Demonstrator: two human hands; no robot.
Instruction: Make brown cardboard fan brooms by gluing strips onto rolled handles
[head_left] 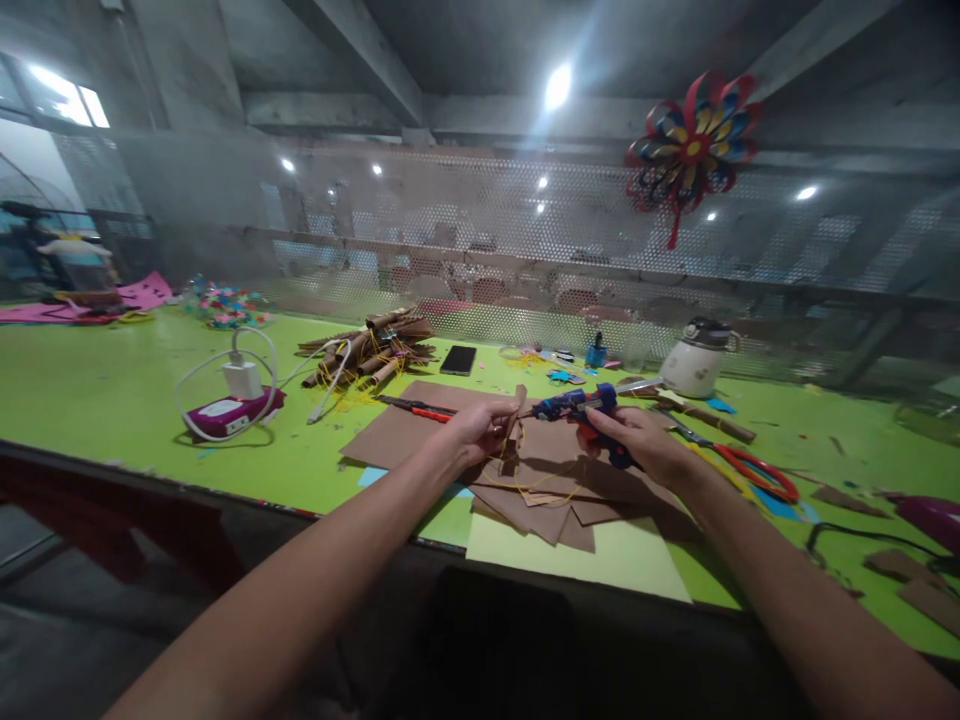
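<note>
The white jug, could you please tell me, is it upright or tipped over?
Upright: the white jug rests on its base on the green table, dark lid uppermost.

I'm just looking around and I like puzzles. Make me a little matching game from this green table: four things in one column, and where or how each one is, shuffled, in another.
Things
1. Glue gun
2. Small brown piece
3. Phone
4. Power strip

Places and states
A. Lying flat, beyond the large brown sheet
B. Purple and white, with a white plug standing in it
C. Gripped by the right hand
D. Held in the left hand

Right pairs: 1-C, 2-D, 3-A, 4-B
</note>
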